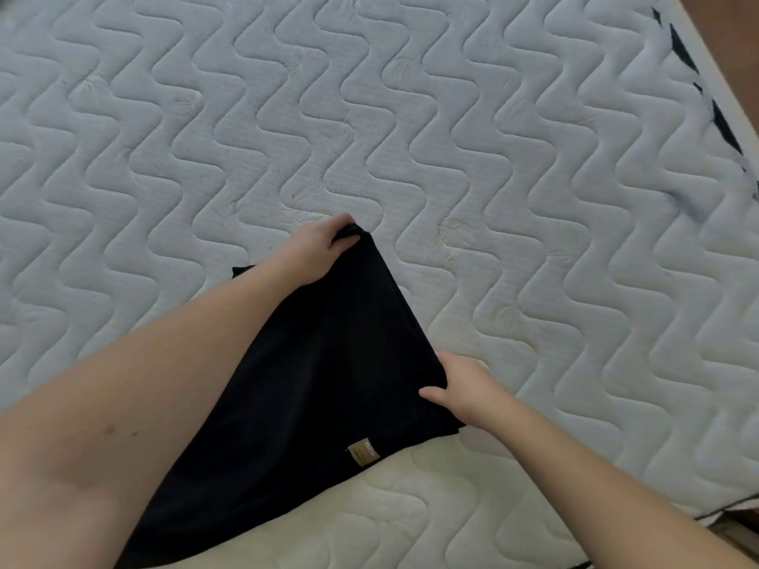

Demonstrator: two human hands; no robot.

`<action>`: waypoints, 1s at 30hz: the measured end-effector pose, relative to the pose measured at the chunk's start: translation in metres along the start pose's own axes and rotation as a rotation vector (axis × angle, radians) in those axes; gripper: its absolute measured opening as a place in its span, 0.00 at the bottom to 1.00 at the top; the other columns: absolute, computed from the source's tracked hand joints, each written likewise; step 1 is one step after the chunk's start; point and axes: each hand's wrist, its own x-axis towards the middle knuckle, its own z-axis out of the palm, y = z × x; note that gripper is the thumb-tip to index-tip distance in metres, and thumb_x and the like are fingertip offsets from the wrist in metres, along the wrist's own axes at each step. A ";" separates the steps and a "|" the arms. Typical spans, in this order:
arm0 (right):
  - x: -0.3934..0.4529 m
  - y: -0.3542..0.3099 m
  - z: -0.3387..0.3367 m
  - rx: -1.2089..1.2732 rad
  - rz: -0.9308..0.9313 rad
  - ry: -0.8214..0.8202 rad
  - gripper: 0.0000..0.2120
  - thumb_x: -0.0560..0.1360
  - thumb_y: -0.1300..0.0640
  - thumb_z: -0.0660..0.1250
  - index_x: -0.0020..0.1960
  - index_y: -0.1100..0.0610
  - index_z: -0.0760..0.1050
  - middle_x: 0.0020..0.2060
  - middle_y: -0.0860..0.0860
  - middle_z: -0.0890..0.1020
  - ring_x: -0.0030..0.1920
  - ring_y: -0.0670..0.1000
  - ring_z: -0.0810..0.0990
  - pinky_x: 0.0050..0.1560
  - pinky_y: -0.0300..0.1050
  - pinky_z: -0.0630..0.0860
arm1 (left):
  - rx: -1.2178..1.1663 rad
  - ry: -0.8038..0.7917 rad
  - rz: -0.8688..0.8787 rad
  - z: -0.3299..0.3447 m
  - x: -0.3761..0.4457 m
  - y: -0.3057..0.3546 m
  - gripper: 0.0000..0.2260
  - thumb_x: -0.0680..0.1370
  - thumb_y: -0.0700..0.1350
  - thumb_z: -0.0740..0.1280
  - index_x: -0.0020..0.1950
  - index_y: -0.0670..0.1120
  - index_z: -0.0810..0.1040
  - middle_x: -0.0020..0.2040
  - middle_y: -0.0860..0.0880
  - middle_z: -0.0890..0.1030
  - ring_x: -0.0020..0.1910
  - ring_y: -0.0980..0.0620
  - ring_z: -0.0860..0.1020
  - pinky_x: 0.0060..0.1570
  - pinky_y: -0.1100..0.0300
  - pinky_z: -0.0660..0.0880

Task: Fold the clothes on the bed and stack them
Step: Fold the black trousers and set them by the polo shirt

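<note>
One dark garment [328,363] lies on the mattress [534,199], near its front edge, and it is the only piece of clothing in view. It is spread flat in a rough wedge, narrow at the far end and widening toward the person, with a straight edge running along its right side. Two bare hands work on it. The left hand [324,250] is at the far tip of the cloth, fingers curled over a bunched corner and pinching it against the mattress. The right hand [460,388] is at the near right edge, its thumb lying on top of the fabric and the other fingers tucked under the edge, so it grips that side. The left forearm crosses over the left part of the garment and hides it there; a small dark corner of cloth sticks out just beyond the forearm. One small tan label [362,452] is sewn near the garment's lower hem; it carries some print, too small and blurred to read. The mattress is white, quilted in wavy lines, with dark patches along its far right edge.
</note>
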 end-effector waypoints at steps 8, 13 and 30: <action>-0.011 0.039 -0.006 -0.164 0.065 0.168 0.11 0.81 0.45 0.59 0.54 0.50 0.74 0.48 0.50 0.82 0.51 0.55 0.80 0.50 0.51 0.77 | 0.133 0.135 -0.108 0.027 0.020 0.016 0.18 0.79 0.61 0.61 0.59 0.49 0.71 0.48 0.49 0.78 0.48 0.47 0.76 0.48 0.51 0.71; -0.017 0.038 -0.001 -0.072 0.105 0.130 0.27 0.65 0.30 0.69 0.57 0.44 0.69 0.49 0.40 0.78 0.50 0.47 0.79 0.45 0.47 0.76 | 0.383 -0.125 -0.204 -0.004 0.012 -0.008 0.28 0.70 0.70 0.67 0.61 0.51 0.74 0.56 0.51 0.78 0.56 0.47 0.76 0.56 0.49 0.71; 0.038 -0.043 -0.066 -0.198 0.026 0.376 0.25 0.73 0.39 0.69 0.64 0.52 0.72 0.58 0.51 0.79 0.58 0.54 0.77 0.60 0.54 0.74 | 0.413 -0.121 -0.306 -0.044 -0.035 -0.078 0.21 0.73 0.66 0.68 0.57 0.52 0.76 0.54 0.53 0.75 0.57 0.48 0.75 0.54 0.51 0.72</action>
